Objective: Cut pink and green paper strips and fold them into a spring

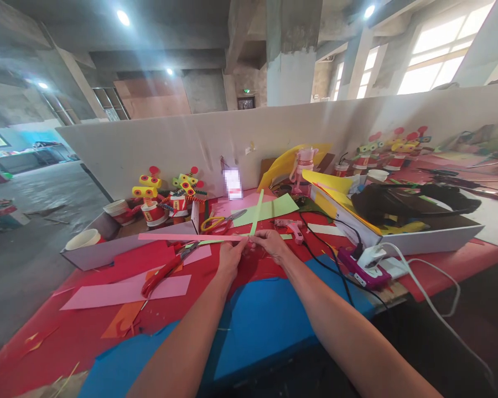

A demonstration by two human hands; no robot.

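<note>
The fingers of the left hand point(231, 257) are pinched on one end of a pink strip point(182, 237) stretching leftward from them; those of the right hand point(270, 245) grip a green strip point(257, 213) pointing away—the ends meet between. On the worktop point(203, 271), a glue gun point(294, 228) lies just right of the fingers.

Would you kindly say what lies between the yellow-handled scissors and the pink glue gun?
The head view shows a green strip at the right hand, part of a pale green sheet, and red table covering.
</note>
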